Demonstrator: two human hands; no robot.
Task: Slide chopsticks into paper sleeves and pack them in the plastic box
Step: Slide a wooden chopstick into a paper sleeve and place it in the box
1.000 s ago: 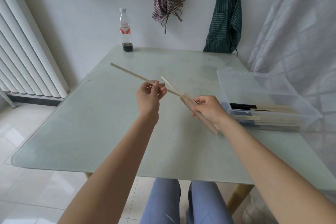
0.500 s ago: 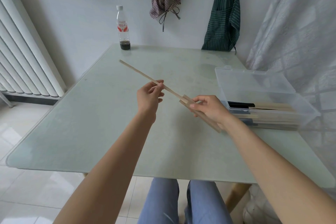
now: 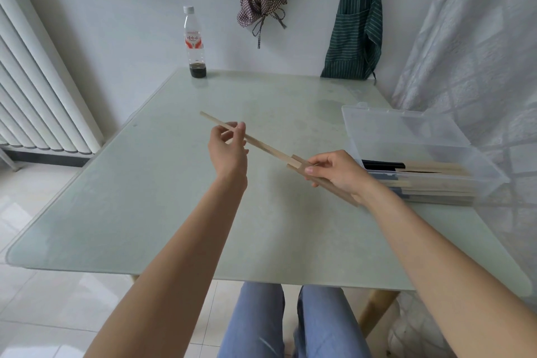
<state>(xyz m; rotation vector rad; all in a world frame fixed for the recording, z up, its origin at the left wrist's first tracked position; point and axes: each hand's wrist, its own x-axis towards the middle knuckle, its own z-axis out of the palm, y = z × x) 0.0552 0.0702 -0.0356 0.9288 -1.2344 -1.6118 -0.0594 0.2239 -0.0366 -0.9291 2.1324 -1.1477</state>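
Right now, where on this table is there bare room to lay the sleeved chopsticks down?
The widest bare glass lies on the table left of the left hand, toward the radiator. More lies between the bottle and the plastic box, and along the near edge. It is crowded on the right, around the box.

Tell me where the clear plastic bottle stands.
In the head view, the clear plastic bottle stands upright at the far left edge of the glass table, by the wall.

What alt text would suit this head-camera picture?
Over a glass table, a left hand feeds chopsticks into a paper sleeve gripped by the right hand. A clear plastic box of sleeved chopsticks sits right.
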